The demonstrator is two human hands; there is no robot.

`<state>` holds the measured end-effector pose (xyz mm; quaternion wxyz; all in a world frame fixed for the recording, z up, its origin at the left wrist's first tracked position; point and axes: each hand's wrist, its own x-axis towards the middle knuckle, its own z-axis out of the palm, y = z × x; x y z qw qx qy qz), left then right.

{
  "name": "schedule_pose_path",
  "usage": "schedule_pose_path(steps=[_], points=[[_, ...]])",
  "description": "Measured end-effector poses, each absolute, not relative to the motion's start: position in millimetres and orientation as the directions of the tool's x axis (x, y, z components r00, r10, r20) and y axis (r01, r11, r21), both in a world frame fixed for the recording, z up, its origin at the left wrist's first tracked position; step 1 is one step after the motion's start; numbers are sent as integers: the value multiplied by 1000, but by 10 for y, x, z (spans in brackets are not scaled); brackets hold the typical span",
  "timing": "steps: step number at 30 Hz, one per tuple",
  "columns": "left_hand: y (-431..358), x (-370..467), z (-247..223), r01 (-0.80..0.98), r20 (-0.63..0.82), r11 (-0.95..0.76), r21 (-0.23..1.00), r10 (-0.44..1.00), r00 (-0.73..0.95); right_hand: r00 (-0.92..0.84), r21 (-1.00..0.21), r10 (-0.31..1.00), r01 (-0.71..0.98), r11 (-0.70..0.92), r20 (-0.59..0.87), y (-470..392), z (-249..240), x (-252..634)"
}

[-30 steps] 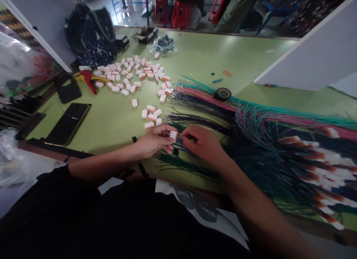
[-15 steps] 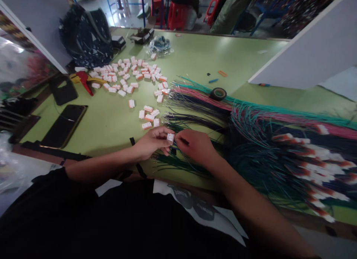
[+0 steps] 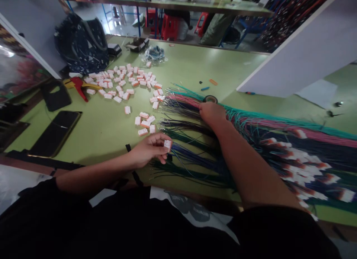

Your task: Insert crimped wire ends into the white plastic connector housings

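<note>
My left hand [image 3: 152,150] pinches a small white and orange connector [image 3: 167,145] between thumb and fingers, with a wire running from it to the right. Out over the pink wires [image 3: 186,99] reaches my right hand [image 3: 212,114], beside a roll of black tape [image 3: 210,99]; its fingertips are hidden, so what it touches cannot be made out. Bundles of dark, blue and green wires [image 3: 192,154] lie below it. Loose white and orange connectors [image 3: 142,132] are scattered beyond my left hand. Wired connectors [image 3: 304,169] are heaped at the right.
A phone [image 3: 55,134], a black case [image 3: 55,95] and red-yellow pliers [image 3: 79,88] lie at the left. Behind them stands a dark bag [image 3: 82,45]. A white partition [image 3: 287,47] rises at the right. A blue piece [image 3: 205,88] and an orange piece [image 3: 213,82] lie beyond the wires.
My right hand has moved from beside the connector up and right to the pink wires near the tape. My left hand keeps the connector. The view has shifted slightly.
</note>
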<state>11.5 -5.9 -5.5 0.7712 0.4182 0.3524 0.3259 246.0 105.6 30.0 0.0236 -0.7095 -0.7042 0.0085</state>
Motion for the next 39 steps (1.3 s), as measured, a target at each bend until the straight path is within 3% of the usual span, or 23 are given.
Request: schedule_pose_path(steps=[9, 13, 17, 21, 23, 32, 39], points=[[-43, 125, -62, -225, -317, 492, 841, 784, 533, 130, -211, 980, 973, -97, 150, 1079, 303, 2751], [-41, 121, -59, -240, -325, 503, 830, 787, 524, 260, -432, 924, 894, -120, 281, 1001, 362, 2873], [-29, 119, -63, -263, -331, 511, 818, 793, 511, 3, -633, 975, 761, 142, 221, 712, 454, 2776], [-12, 121, -84, -285, -293, 486, 826, 803, 519, -364, -711, 930, 641, 288, 49, 385, 481, 2555], [-8, 126, -92, -286, -267, 461, 840, 810, 522, -448, -741, 894, 597, 306, 8, 282, 449, 2472], [-7, 159, -68, -270, -205, 386, 882, 831, 518, -372, -715, 905, 574, 399, 206, 98, 321, 2216], [-1, 162, -54, -265, -225, 414, 871, 815, 534, -451, -570, 847, 632, 525, 281, 0, 272, 2094]])
